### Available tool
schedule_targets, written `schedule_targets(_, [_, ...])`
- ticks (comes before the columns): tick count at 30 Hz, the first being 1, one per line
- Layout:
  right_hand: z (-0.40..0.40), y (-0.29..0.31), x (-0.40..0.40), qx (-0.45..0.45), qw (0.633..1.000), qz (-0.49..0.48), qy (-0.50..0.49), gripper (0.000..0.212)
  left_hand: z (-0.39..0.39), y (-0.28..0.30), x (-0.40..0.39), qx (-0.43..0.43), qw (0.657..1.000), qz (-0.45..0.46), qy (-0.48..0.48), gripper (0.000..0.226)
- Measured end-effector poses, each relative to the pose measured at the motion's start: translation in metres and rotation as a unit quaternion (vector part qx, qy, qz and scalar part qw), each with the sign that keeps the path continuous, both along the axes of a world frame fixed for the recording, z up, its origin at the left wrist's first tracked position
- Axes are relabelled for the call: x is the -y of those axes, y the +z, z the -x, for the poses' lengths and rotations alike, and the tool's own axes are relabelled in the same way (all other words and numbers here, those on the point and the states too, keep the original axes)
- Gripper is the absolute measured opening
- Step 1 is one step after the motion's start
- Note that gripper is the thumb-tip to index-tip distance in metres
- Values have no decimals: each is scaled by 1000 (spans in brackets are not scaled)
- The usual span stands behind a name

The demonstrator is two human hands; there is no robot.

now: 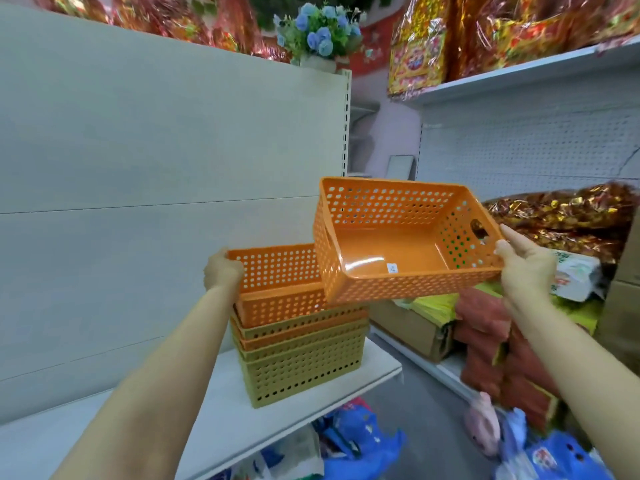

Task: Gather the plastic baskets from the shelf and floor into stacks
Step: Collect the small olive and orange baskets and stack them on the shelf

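A stack of nested perforated plastic baskets (301, 355), orange ones above olive-tan ones, stands on the white shelf (214, 410). My left hand (221, 270) grips the left end of the top orange basket in that stack. My right hand (523, 268) holds a single orange perforated basket (401, 244) by its right end, near the handle cut-out. This basket hangs tilted in the air, above and to the right of the stack, its near corner overlapping the stack's top.
The shelf's bare back panel (156, 168) rises behind the stack. Red and gold foil packs (561, 216) fill the right-hand shelf, with red bundles (485, 337) and a cardboard box (415, 330) lower down. Blue bags (360, 441) lie on the floor. Blue flowers (322, 29) stand on top.
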State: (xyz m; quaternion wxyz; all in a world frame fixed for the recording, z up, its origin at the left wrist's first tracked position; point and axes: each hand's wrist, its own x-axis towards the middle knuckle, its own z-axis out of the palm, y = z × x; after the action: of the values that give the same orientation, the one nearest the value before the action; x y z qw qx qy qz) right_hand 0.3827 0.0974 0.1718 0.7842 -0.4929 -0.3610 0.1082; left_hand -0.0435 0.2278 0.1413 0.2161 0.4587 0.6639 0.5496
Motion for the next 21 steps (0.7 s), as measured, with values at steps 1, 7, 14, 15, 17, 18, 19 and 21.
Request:
schedule_targets(1, [4, 3, -14, -11, 1000, -2, 17, 35, -6, -3, 1, -5, 1000, 5, -2, 47])
schedule_targets(7, [64, 13, -106, -33, 995, 47, 78, 33, -5, -27, -7, 36, 998, 61, -3, 49])
schedule_targets(14, [115, 0, -178, 36, 983, 159, 84, 27, 12, -14, 4, 305, 945, 17, -119, 54])
schedule_targets(15, [120, -5, -183, 52, 979, 175, 88, 25, 16, -10, 10, 331, 934, 2, -135, 70])
schedule_targets(17, [128, -15, -188, 78, 968, 213, 105, 24, 18, -3, 25, 330, 924, -22, -192, 82])
schedule_targets(18, [131, -23, -191, 84, 962, 232, 117, 23, 14, -4, 35, 303, 930, -17, -208, 80])
schedule_targets(19, [132, -32, -193, 92, 956, 247, 126, 24, 7, -8, 40, 267, 941, -4, -208, 72])
schedule_targets(21, [128, -52, -200, 117, 944, 273, 147, 26, -6, -17, 55, 215, 954, 10, -209, 55])
